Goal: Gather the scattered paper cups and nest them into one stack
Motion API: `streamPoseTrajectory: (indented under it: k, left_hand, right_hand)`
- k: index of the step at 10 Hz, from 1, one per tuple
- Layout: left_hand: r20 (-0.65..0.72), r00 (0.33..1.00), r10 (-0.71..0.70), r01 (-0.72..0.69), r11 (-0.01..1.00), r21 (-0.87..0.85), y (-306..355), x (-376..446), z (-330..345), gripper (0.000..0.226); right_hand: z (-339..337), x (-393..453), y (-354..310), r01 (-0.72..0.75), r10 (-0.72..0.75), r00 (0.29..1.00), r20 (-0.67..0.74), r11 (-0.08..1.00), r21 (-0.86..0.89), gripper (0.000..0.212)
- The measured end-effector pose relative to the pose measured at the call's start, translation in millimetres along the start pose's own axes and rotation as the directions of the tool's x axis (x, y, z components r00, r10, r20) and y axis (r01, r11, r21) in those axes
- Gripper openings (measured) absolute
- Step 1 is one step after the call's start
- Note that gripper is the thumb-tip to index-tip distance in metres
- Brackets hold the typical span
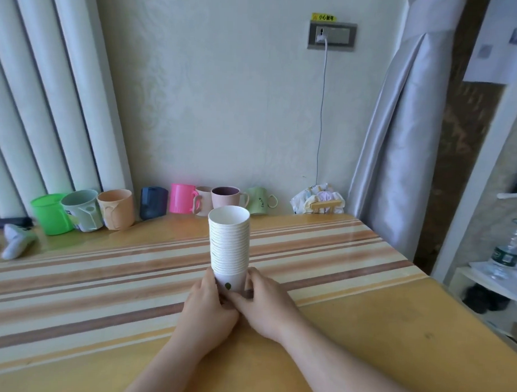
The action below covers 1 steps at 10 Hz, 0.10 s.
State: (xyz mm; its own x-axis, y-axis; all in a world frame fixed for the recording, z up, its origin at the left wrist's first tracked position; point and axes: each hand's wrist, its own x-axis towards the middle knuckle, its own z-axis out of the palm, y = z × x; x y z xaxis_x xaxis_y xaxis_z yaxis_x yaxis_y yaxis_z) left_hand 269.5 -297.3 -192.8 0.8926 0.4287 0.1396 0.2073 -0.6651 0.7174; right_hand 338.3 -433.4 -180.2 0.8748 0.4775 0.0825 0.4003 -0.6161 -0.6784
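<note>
Both forearms reach in from the near edge, and the two hands meet at the foot of the cup stack (228,247); the left hand (207,307) cups the left side of the bottom cup, the right hand (266,301) the right side, fingers (249,293) of both curled and clamped on that lowest cup, thumbs crossing in front of it; the stack stands upright on the striped bench (102,278), roughly centre, a tall column of white rims with a small green leaf mark low on the front cup.

No loose paper cups show anywhere on the bench, so I judge the gathering done and this the settling step; to do it well, keep the base flat on the bench, squeeze only lightly so the thin bottom cup doesn't crumple, check the column isn't leaning, then let go with both hands evenly so nothing tips.

Along the far edge by the wall sits a row of plastic mugs (116,210), green, grey, peach, navy, pink and others, well apart from the stack and no part of this job; a crumpled packet (317,199) lies far right.

What's hard to tell: the very bottom of the stack is masked by the hands, so whether it touches the bench or hovers just above, I cannot say; the count of cups is too fine to read; the objects at the far left edge are cut off and blurred.
</note>
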Motion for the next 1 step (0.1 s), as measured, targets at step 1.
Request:
streamPoseTrajectory:
  k: [1]
  left_hand:
    - [0.071, 0.995, -0.068, 0.053, 0.98, 0.192, 4.9, -5.8, -11.3, 0.045]
  right_hand:
    - [-13.0, -31.3, 20.2, 0.024, -0.002, 0.997, 0.074, 0.955, -0.296, 0.075]
